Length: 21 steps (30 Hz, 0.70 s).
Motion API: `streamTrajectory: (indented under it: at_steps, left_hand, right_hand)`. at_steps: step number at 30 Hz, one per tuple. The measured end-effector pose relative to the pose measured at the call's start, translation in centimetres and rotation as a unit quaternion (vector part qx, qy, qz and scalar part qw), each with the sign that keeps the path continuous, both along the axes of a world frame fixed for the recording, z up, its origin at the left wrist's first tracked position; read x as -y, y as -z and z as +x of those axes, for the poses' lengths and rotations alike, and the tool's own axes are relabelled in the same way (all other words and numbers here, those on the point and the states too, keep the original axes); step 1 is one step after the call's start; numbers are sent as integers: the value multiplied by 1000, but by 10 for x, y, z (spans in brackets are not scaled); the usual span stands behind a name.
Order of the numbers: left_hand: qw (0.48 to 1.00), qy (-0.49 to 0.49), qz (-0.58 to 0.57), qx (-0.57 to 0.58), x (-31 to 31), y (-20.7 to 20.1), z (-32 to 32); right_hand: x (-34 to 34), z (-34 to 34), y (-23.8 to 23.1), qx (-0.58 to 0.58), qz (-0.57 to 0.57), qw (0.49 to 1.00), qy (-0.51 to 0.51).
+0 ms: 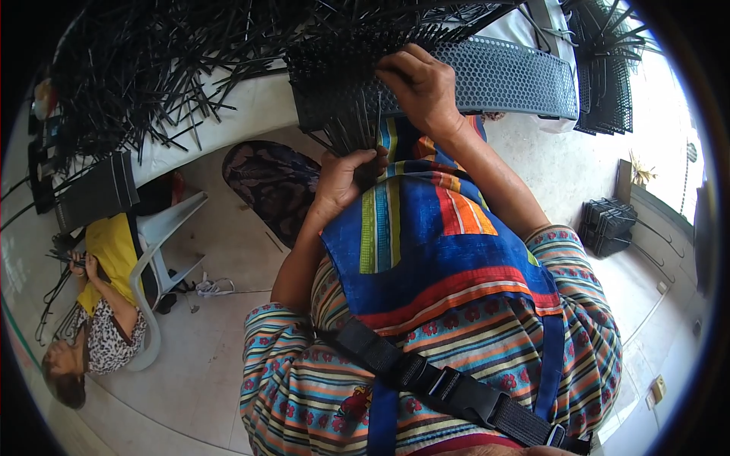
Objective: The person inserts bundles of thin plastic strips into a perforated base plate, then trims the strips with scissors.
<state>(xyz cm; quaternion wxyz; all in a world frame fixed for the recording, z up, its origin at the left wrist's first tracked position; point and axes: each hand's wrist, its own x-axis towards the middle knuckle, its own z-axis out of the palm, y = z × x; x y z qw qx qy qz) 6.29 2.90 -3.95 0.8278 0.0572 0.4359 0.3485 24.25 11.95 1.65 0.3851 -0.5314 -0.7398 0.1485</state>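
My left hand (338, 180) is closed around the lower ends of a bundle of thin black strips (351, 131) above my lap. My right hand (423, 82) is pinched shut beside a dense black bristly row (342, 57) at the table's near edge. Whatever lies between its fingertips is too dark and small to make out. Just under my right hand extends a grey perforated panel (509, 76), curving off to the right. A blue striped apron (426, 228) covers my lap below both hands.
Loose black strips (152, 64) heap over the white table (228, 114) at the left. Another person (106, 304) sits on a grey plastic chair (156, 258), holding dark pieces. Black mesh baskets (604, 91) stand at the far right; a black stack (608, 226) rests on the floor.
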Motion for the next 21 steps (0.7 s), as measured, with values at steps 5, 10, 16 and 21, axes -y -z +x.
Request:
streamTrajectory:
  at_steps: [5, 10, 16, 21]
  left_hand:
    - [999, -7, 29, 38, 2, -6, 2]
    - [996, 31, 81, 15, 2, -13, 8]
    - [996, -24, -17, 86, -3, -3, 4]
    - [998, 4, 67, -10, 3, -7, 9]
  right_hand:
    - [25, 9, 2, -129, -432, 892, -15]
    - [41, 9, 7, -316, -521, 792, 33]
    - [23, 21, 2, -421, -249, 869, 70]
    - [5, 24, -4, -363, -82, 926, 63]
